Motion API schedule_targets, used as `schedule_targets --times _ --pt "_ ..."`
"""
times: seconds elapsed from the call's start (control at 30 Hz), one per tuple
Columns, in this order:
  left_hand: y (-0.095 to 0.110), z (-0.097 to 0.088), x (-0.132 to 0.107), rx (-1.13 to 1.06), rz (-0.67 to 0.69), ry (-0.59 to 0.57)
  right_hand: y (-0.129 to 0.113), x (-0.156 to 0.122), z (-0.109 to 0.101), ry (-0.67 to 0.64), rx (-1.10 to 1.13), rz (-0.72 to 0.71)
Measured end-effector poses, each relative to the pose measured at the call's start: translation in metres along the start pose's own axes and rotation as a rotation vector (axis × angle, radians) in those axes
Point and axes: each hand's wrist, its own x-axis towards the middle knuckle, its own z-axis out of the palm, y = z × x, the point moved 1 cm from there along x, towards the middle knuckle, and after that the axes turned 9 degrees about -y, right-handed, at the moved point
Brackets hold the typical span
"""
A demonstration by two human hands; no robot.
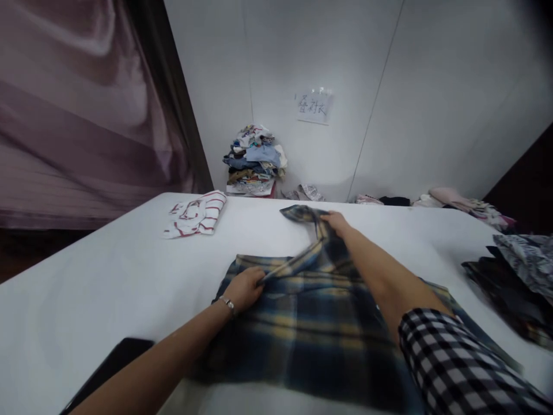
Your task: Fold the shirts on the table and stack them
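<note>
A plaid shirt [302,328] in dark blue, yellow and white lies spread on the white table [108,276] right in front of me. Near its upper left edge, my left hand [245,287] is closed on a strip of the fabric. Farther up and to the right, my right hand [336,222] grips the shirt near the collar, lifting that part off the table. Between both hands a band of cloth stretches taut on a slant. My right forearm covers part of the shirt's right side.
At the back left lies a folded white garment with red stripes [196,214]. A tall clothes pile [254,161] stands beyond the table against the wall. Dark and patterned garments [514,288] lie at the right. Near my left forearm is a black flat object [116,366].
</note>
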Motion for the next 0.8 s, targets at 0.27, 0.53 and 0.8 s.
schedule_targets --times 0.27,0.53,0.8 --pt "-0.009 -0.024 0.005 -0.053 -0.106 0.038 0.042 -0.173 -0.112 0.276 0.722 -0.506" --pt "-0.025 -0.026 -0.009 0.139 0.050 0.121 0.106 -0.351 -0.023 0.024 0.857 -0.186" --pt "-0.034 0.000 -0.037 0.069 0.025 0.012 0.116 -0.381 0.006 -0.201 0.665 0.051"
